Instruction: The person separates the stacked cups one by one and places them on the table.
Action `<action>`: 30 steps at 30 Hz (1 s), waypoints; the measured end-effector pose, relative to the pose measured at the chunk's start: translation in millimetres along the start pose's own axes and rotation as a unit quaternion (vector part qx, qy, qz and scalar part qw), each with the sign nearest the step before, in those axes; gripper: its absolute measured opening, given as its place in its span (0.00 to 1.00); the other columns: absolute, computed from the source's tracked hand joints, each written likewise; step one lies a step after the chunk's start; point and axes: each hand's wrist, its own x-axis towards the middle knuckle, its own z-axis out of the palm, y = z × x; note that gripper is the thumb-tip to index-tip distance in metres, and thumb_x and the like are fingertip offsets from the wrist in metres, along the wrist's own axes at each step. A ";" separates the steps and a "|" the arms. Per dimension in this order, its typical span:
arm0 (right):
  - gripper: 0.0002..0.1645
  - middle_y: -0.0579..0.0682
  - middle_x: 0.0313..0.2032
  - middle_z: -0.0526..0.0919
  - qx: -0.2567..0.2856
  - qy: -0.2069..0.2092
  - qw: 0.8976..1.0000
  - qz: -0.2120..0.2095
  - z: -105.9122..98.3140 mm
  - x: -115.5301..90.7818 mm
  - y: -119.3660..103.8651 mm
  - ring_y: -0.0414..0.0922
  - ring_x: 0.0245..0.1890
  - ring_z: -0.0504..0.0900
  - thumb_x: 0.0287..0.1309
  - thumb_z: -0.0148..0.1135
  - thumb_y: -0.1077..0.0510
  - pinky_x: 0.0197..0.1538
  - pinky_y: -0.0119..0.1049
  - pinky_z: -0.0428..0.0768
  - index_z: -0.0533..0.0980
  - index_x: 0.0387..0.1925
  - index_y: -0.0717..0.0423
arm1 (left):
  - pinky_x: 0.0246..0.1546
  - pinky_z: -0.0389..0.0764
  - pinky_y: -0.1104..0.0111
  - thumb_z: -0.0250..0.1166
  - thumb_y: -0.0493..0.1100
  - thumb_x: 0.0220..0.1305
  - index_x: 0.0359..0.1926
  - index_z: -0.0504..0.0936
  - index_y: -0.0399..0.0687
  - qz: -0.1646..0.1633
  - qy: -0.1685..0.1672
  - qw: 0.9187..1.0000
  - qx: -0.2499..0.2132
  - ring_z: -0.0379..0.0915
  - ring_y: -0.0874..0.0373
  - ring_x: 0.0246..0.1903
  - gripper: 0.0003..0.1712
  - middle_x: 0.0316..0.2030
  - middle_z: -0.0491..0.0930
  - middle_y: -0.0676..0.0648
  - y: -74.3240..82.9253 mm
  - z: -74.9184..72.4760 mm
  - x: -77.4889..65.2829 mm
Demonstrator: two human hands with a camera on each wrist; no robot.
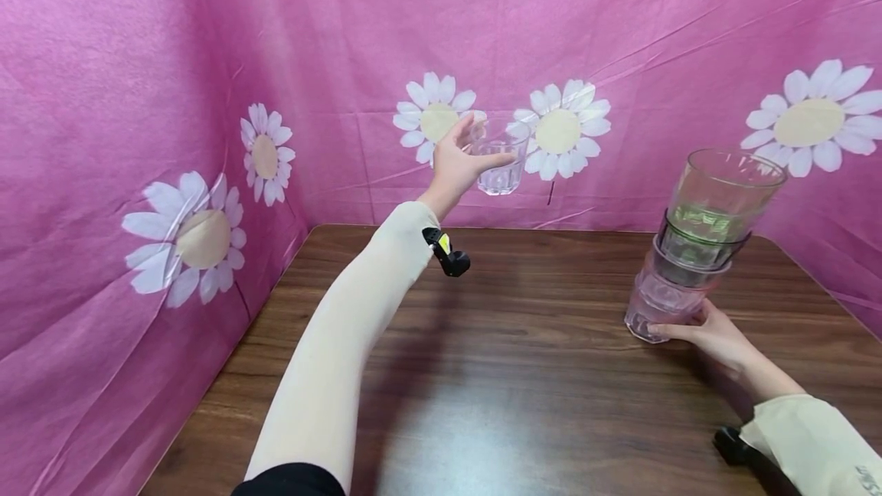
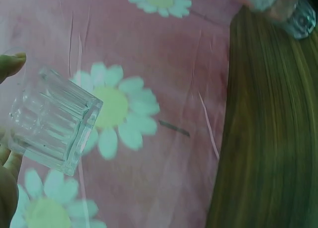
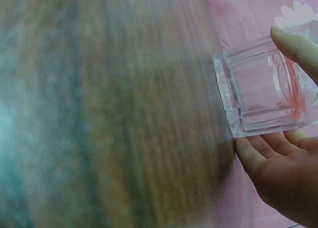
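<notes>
In the head view my left hand (image 1: 455, 167) holds a clear faceted glass (image 1: 501, 176) up in the air beyond the far table edge, thumb on one side and fingers on the other. The left wrist view shows this glass (image 2: 54, 123) tilted, its thick base turned outward. On the right, my right hand (image 1: 720, 343) grips the bottom of a leaning stack of nested glasses (image 1: 661, 293). Its lowest glass looks pinkish, with a greyish one and a green-tinted one above. In the right wrist view, thumb and fingers lie on opposite sides of the lowest glass (image 3: 258, 89).
A brown wood-grain table (image 1: 524, 373) spreads below both hands. Pink cloth (image 1: 344, 37) with large white daisies hangs along its back and sides. A small black device (image 1: 451, 259) is strapped at the left wrist, another (image 1: 732, 446) at the right.
</notes>
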 end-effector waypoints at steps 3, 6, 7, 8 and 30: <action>0.31 0.27 0.43 0.81 -0.004 0.001 1.000 0.005 0.7 0.5 0.2 0.27 0.43 0.79 0.57 0.66 0.71 0.43 0.19 0.75 0.70 0.50 0.33 | 0.61 0.72 0.73 0.85 0.40 0.40 0.74 0.63 0.47 -0.009 0.019 1.000 0.002 0.67 0.54 0.64 0.60 0.67 0.71 0.49 -14.0 -11.5 -0.8; 0.31 0.26 0.43 0.81 -0.009 0.001 1.000 0.012 1.0 1.0 0.5 0.26 0.43 0.78 0.57 0.67 0.70 0.44 0.18 0.75 0.71 0.49 0.32 | 0.61 0.73 0.73 0.85 0.38 0.40 0.74 0.62 0.43 -0.013 0.036 0.999 0.004 0.68 0.52 0.64 0.60 0.66 0.72 0.46 -27.1 -22.3 -1.8; 0.31 0.26 0.43 0.81 -0.009 0.002 1.000 0.015 1.2 1.1 0.7 0.26 0.43 0.78 0.57 0.67 0.70 0.44 0.18 0.75 0.71 0.49 0.32 | 0.61 0.73 0.72 0.85 0.38 0.40 0.74 0.62 0.42 -0.014 0.041 0.999 0.007 0.68 0.52 0.64 0.60 0.66 0.72 0.45 -31.1 -25.7 -2.4; 0.31 0.26 0.43 0.81 -0.007 0.001 1.000 0.017 1.2 1.0 0.7 0.26 0.43 0.77 0.57 0.67 0.70 0.44 0.18 0.75 0.71 0.49 0.32 | 0.62 0.72 0.72 0.85 0.38 0.40 0.74 0.62 0.41 -0.016 0.045 0.999 0.011 0.68 0.51 0.65 0.60 0.66 0.72 0.45 -34.8 -29.0 -3.0; 0.37 0.36 0.48 0.84 0.161 -0.055 0.985 -0.004 -9.3 -1.0 12.4 0.31 0.47 0.81 0.55 0.59 0.82 0.47 0.24 0.80 0.74 0.53 0.38 | 0.67 0.66 0.69 0.81 0.27 0.39 0.73 0.62 0.37 -0.087 0.131 0.987 -0.028 0.64 0.49 0.67 0.59 0.67 0.70 0.42 -112.4 -80.3 -22.1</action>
